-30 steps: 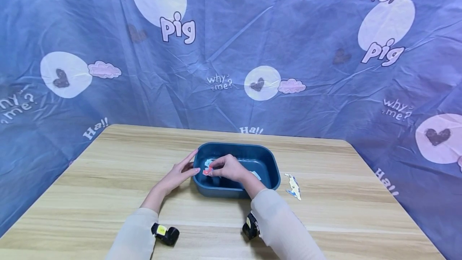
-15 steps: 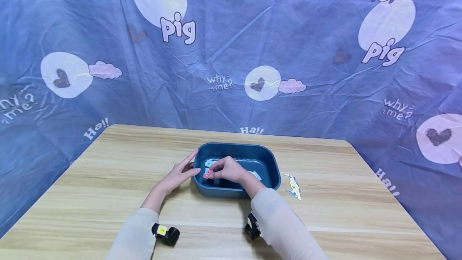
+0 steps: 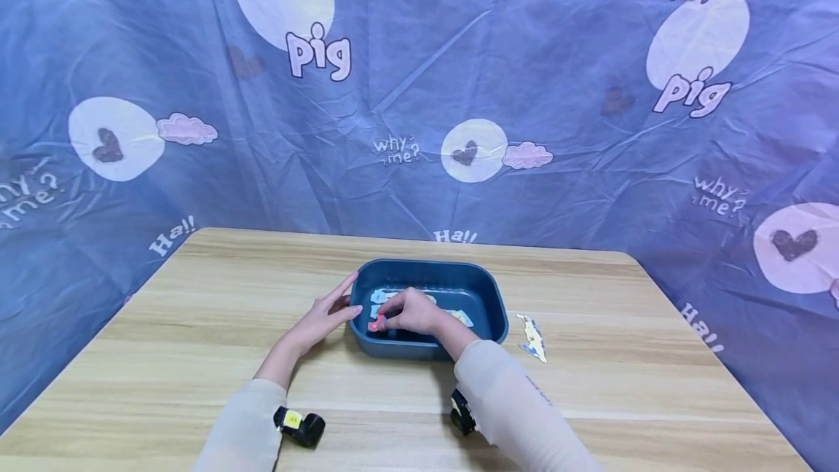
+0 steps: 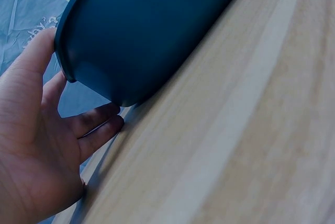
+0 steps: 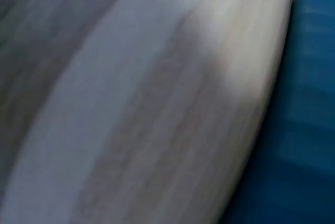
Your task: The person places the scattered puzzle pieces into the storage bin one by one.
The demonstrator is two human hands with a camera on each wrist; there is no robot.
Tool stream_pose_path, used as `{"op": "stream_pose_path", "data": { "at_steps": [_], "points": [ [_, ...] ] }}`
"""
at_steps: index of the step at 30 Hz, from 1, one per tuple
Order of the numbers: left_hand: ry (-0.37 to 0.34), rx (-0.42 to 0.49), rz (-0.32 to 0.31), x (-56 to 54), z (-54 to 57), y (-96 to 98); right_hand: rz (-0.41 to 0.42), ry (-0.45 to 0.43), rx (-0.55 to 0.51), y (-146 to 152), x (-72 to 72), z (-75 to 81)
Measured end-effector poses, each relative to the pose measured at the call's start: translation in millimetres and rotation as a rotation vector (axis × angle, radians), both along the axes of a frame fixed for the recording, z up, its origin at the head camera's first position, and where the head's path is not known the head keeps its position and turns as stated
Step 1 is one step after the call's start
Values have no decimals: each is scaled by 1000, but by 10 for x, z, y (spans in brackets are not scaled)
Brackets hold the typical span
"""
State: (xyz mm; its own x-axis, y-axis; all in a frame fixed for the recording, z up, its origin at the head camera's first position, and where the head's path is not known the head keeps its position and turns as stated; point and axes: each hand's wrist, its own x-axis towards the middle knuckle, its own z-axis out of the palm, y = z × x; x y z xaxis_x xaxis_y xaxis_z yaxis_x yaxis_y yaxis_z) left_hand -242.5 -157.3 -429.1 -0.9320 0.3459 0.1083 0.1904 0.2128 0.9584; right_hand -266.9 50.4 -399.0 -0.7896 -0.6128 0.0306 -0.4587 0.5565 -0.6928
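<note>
A dark blue rectangular basin [image 3: 429,350] sits on the table with several flat, pale blue and whitish pieces [image 3: 379,297] on its floor. My left hand [image 3: 325,314] steadies the basin's left end, fingers spread and fairly straight. In the left wrist view, the left thumb [image 4: 39,51] touches the rim while two fingers reach the lower wall. Inside the basin, my right hand [image 3: 416,312] pinches a small flat red piece [image 3: 376,324] near the left end, partly hidden by the fingers. The right wrist view shows only the basin wall [image 5: 309,103] and the tabletop.
Right of the basin, a flat yellow-and-blue cutout [image 3: 534,339] lies on the wooden table [image 3: 216,312]. A blue printed cloth [image 3: 367,195] hangs behind the table. Each sleeve carries a small black camera [image 3: 300,426] over the front of the table.
My right hand has shifted slightly toward the near side of the basin, carrying the red piece, so more pale pieces show behind it. The left hand keeps its place.
</note>
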Motion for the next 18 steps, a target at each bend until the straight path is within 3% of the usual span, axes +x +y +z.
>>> {"op": "stream_pose_path", "data": {
  "at_steps": [7, 18],
  "points": [
    [22, 3, -1, 0, 4, 2, 13, 65, 60, -13, -3, -5],
    [14, 11, -12, 20, 25, 8, 19, 86, 66, -23, 9, -29]
  ]
}}
